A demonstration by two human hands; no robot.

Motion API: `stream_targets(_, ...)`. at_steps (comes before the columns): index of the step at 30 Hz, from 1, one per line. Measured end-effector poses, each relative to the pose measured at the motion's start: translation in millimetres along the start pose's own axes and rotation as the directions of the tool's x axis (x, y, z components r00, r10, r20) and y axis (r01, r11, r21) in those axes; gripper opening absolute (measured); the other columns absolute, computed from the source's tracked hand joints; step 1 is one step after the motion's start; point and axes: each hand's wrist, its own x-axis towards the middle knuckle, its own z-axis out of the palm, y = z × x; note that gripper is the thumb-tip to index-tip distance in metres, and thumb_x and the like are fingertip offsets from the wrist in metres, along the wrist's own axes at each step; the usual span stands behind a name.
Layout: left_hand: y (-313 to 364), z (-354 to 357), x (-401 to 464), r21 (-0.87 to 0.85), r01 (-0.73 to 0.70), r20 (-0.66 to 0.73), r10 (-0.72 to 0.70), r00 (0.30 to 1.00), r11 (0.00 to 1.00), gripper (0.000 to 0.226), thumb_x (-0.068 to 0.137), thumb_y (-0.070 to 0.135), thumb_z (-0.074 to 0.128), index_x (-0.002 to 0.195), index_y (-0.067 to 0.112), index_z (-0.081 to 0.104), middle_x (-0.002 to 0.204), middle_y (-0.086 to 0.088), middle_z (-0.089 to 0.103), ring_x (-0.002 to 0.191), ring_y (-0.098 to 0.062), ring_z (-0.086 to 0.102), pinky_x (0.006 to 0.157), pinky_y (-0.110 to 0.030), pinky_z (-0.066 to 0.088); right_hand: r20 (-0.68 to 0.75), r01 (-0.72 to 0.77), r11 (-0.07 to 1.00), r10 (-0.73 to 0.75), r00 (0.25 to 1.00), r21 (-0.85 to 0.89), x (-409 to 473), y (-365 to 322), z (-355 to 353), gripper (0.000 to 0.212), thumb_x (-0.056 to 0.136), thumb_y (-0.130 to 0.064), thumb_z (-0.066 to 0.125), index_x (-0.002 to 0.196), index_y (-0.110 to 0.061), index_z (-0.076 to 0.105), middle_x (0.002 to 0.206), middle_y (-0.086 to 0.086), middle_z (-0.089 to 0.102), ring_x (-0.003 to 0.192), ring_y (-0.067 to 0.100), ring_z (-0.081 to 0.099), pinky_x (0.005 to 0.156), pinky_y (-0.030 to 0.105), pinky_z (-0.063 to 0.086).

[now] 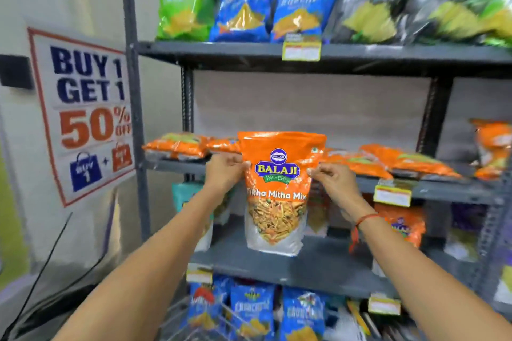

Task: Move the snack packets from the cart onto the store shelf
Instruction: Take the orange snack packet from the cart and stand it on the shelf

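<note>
An orange snack packet (277, 191) marked Balaji Tikha Mitha Mix hangs upright in front of the grey store shelf (443, 188). My left hand (224, 171) pinches its left edge and my right hand (335, 183) pinches its right edge, both near the top. Several like orange packets (177, 145) lie flat on the middle shelf board behind it. The wire cart (194, 324) shows at the bottom, between my forearms.
Green, blue and black chip bags (304, 11) fill the top shelf. Blue packets (252, 310) stand at the bottom. A "Buy 1 Get 1" poster (88, 113) hangs on the left wall beside the grey upright post (133, 91). Yellow price tags (392, 195) stick out from shelf edges.
</note>
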Motion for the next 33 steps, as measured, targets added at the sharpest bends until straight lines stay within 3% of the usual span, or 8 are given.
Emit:
stream_targets(7,40,30,9,-0.079,-0.040,0.010,0.041,0.999,0.996,0.019,0.082,0.018,0.069,0.065,0.022,0.062,0.093,-0.014,0.076,0.082,-0.025,0.073,0.083,-0.046,0.060,-0.072,-0.014,1.000,0.015,0.997,0.015,24,-11,-32,0.024,0.080,-0.033,0.070,0.077,-0.010,0.074,0.084,0.007,0.077,0.084,0.025,0.072,0.082,0.047,0.058)
stream_targets(11,28,38,14,-0.063,-0.024,0.041,0.027,0.999,0.998,0.014,0.082,0.020,0.070,0.069,0.017,0.065,0.091,-0.014,0.076,0.082,-0.027,0.073,0.081,-0.043,0.060,-0.064,-0.023,0.999,0.025,0.998,0.033,18,-2,-30,0.025,0.084,-0.024,0.068,0.062,-0.011,0.067,0.072,-0.001,0.070,0.070,0.013,0.064,0.067,0.033,0.049)
stream_targets(16,-15,51,19,-0.039,0.068,0.125,-0.063,0.990,0.997,0.011,0.079,0.016,0.072,0.069,0.016,0.068,0.087,-0.010,0.074,0.080,-0.022,0.069,0.079,-0.038,0.058,-0.014,-0.149,0.988,0.150,0.989,0.034,4,37,-19,0.026,0.083,-0.025,0.069,0.060,-0.014,0.066,0.070,0.000,0.069,0.069,0.010,0.059,0.065,0.030,0.044)
stream_targets(20,-71,78,21,0.021,0.145,0.139,-0.146,0.979,0.989,0.017,0.074,0.016,0.076,0.059,0.021,0.069,0.074,-0.006,0.071,0.066,-0.015,0.061,0.067,-0.028,0.050,0.015,-0.236,0.972,0.236,0.972,-0.014,-6,89,-12,0.023,0.081,-0.023,0.071,0.072,-0.001,0.072,0.074,0.002,0.073,0.067,0.004,0.061,0.058,0.013,0.045)
stream_targets(23,-112,112,23,0.036,0.209,0.127,-0.212,0.969,0.977,0.012,0.074,0.017,0.077,0.064,0.016,0.071,0.075,-0.006,0.073,0.068,-0.017,0.066,0.063,-0.025,0.050,0.048,-0.305,0.950,0.308,0.950,-0.064,-8,136,-10,0.023,0.081,-0.022,0.071,0.076,0.000,0.073,0.076,0.004,0.075,0.068,0.006,0.062,0.064,0.021,0.047)
stream_targets(26,-147,151,32,0.048,0.250,0.119,-0.254,0.960,0.967,0.011,0.073,0.022,0.077,0.065,0.017,0.072,0.081,-0.007,0.075,0.075,-0.021,0.069,0.066,-0.027,0.051,0.064,-0.358,0.928,0.366,0.929,-0.107,1,180,-11,0.021,0.082,-0.022,0.071,0.074,-0.002,0.073,0.074,0.002,0.073,0.067,0.006,0.062,0.066,0.025,0.046)
stream_targets(30,-186,201,54,0.056,0.307,0.098,-0.311,0.945,0.950,0.017,0.072,0.022,0.076,0.058,0.024,0.069,0.079,-0.007,0.073,0.081,-0.025,0.069,0.082,-0.034,0.054,0.077,-0.381,0.912,0.395,0.915,-0.153,20,233,-16,0.022,0.085,-0.022,0.068,0.077,-0.001,0.073,0.065,-0.012,0.064,0.061,-0.002,0.057,0.050,0.007,0.038)
stream_targets(33,-223,236,79,0.075,0.324,0.121,-0.332,0.936,0.943,0.012,0.065,0.034,0.076,0.060,0.025,0.072,0.086,-0.007,0.077,0.088,-0.028,0.071,0.091,-0.047,0.055,0.078,-0.402,0.897,0.421,0.904,-0.182,37,270,-20,0.026,0.085,-0.022,0.067,0.071,0.000,0.069,0.063,-0.006,0.064,0.058,0.001,0.054,0.054,0.016,0.038)
